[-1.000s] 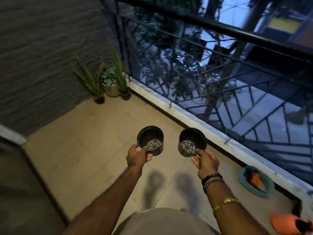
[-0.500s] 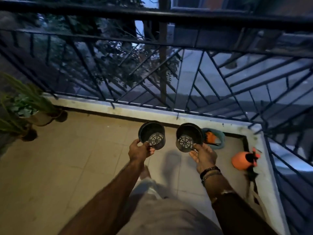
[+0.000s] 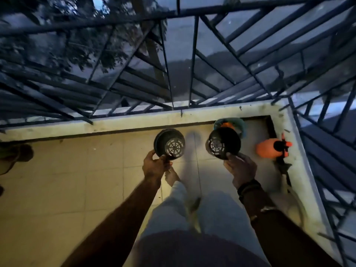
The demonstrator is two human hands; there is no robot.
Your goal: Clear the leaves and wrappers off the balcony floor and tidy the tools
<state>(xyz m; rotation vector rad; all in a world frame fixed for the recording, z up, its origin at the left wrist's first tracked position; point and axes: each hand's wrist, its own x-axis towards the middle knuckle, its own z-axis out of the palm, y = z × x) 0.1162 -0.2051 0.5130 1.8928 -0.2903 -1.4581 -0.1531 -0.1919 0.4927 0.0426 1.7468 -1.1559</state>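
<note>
I hold two empty black plastic plant pots over the tiled balcony floor, their slotted bottoms visible inside. My left hand pinches the near rim of the left pot. My right hand grips the near rim of the right pot. Beyond the right pot, a teal dish with something orange in it sits in the corner, partly hidden by the pot. An orange spray bottle with a black head lies on the floor to the right.
A low pale kerb and a dark metal railing bound the floor ahead and on the right. A potted plant shows at the left edge. My legs and a bare foot are below the pots.
The view swung right and tilted down toward the balcony corner. The spray bottle and teal dish came closer. Both hands kept hold of the pots.
</note>
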